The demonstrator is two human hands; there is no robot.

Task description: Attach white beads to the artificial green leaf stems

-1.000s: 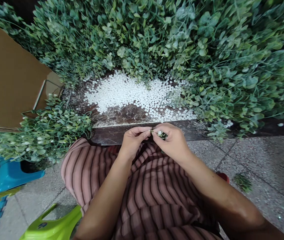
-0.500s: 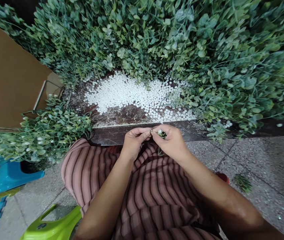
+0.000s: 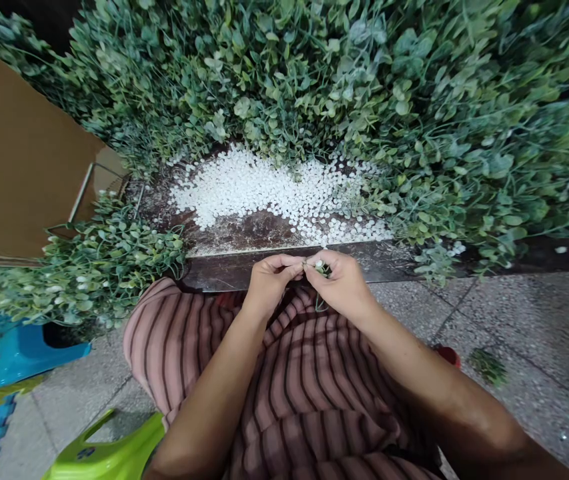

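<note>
My right hand (image 3: pixel 345 285) is closed in a pinch on a small green artificial plant sprig (image 3: pixel 322 268). A white bead shows among its leaves, and a thin stem hangs below the hand. Fingertip to fingertip with it, my left hand (image 3: pixel 268 285) pinches too, on something too small to make out. Both hands are over my lap, at the near edge of a dark wooden table (image 3: pixel 244 270). Just beyond them lies a spread heap of small white beads (image 3: pixel 259 183) on the tabletop.
Artificial greenery (image 3: pixel 284 73) is piled behind and right of the beads. More leafy sprigs (image 3: pixel 109 247) lie left, near a cardboard box (image 3: pixel 24 160). A blue stool (image 3: pixel 9 350) and a green stool (image 3: pixel 109 450) stand on the floor, where a loose sprig (image 3: pixel 487 367) lies right.
Both hands stay pinched together at nearly the same spot, with only slight finger movement. The sprig in my right hand has shifted a little.
</note>
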